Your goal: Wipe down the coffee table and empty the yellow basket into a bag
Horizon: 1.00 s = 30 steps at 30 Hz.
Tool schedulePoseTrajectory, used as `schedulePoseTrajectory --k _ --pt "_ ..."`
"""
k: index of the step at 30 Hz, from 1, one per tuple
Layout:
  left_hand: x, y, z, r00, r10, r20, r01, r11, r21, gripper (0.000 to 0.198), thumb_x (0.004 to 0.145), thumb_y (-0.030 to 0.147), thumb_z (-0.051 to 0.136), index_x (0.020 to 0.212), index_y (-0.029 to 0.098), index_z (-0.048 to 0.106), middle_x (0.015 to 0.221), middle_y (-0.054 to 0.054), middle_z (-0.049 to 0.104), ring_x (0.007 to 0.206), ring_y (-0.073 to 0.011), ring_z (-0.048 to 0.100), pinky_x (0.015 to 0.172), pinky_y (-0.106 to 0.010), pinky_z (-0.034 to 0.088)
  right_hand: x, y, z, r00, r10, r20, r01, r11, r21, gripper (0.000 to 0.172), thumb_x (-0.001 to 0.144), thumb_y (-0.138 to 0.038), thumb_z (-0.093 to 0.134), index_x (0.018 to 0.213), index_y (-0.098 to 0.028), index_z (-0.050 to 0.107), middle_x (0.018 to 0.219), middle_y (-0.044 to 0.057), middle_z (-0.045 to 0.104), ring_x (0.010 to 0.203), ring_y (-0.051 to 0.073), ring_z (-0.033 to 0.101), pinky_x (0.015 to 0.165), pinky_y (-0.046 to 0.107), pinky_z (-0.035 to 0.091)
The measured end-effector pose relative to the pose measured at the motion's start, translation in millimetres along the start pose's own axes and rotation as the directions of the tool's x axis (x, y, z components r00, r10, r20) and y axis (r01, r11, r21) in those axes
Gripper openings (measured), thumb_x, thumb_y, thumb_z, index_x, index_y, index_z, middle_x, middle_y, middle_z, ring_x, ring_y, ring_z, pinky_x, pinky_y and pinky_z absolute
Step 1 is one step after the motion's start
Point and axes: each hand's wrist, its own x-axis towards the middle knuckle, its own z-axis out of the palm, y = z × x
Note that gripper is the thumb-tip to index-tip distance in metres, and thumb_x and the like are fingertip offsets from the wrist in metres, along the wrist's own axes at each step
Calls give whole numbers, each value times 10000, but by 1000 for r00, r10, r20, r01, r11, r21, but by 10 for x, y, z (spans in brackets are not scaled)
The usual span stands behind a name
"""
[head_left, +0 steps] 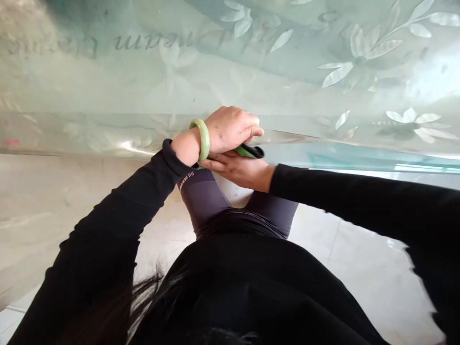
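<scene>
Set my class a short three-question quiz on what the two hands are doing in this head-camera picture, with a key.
1. True or false: the smooth pale green bangle is on the wrist of the left hand.

2. Multiple choice: what lies between the left hand and the right hand, at the edge of the clear leaf-patterned plastic sheet?
A. A green-and-black handled tool
B. A white ceramic mug
C. A red roll of tape

3. Fill in the blank: both long sleeves are coloured ____.

Key: 1. True; 2. A; 3. black
</scene>
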Motion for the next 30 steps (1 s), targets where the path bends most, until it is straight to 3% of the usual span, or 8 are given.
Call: schedulePoseTrajectory --k 4,8,14,17,20,23,26,30 --pt "2 -7 -14 1000 3 -15 -4 1000 -22 412 994 368 504 650 205 660 621 -10 666 692 -170 657 755 -324 466 365 -161 217 995 96 -27 -93 993 73 699 909 -25 500 1566 -259 547 1651 41 510 1606 321 336 1313 575 342" --pt "-23 -28 -3 999 -8 -39 7 1000 -15 400 998 372 505 683 197 679 645 -7 688 716 -165 671 772 -313 471 78 -132 158 972 192 -139 -132 926 355 713 988 -1 397 1652 -260 411 1694 29 446 1613 259 342 1361 564 273" --pt "-56 -95 59 997 25 -69 -23 999 30 427 1012 430 497 682 210 656 681 1 697 780 -171 697 805 -308 470 -1826 177 -329 944 321 71 -315 820 478 713 1076 -124 325 1725 -387 193 1740 -52 311 1619 246 324 1342 550 346" --pt "-68 -108 71 996 46 -71 -42 998 56 447 1027 447 466 698 215 660 701 1 698 815 -177 705 821 -313 476 -2803 260 -393 860 503 89 -489 758 432 666 1067 -186 362 1645 -518 357 1657 -134 434 1564 212 420 1372 434 307" --pt "-74 -97 61 997 44 -63 -39 997 73 464 1038 458 446 711 217 669 711 -1 696 834 -183 707 834 -318 486 -3166 247 -341 783 612 106 -597 695 399 557 1046 -268 513 1530 -542 544 1573 -122 549 1509 209 501 1361 317 286" --pt "-78 -82 50 998 37 -55 -33 996 85 466 1043 453 439 719 215 675 727 -5 705 844 -188 708 839 -322 493 -2808 211 -262 799 591 110 -581 713 393 597 1044 -225 520 1562 -521 503 1589 -114 540 1501 244 524 1339 474 371" --pt "-82 -77 43 998 38 -47 -33 993 109 454 1037 449 437 730 217 679 751 -8 719 851 -192 705 835 -317 490 -2019 172 -184 917 396 42 -368 801 473 699 1046 -135 489 1638 -489 381 1630 -108 501 1516 223 510 1266 473 462" --pt "-80 -80 13 998 40 -45 -34 991 133 442 1025 451 414 734 231 662 752 -12 714 812 -190 678 800 -302 469 -960 41 -46 941 339 -8 -288 813 507 722 1042 -43 365 1696 -341 301 1705 -40 422 1527 219 483 1236 472 465"
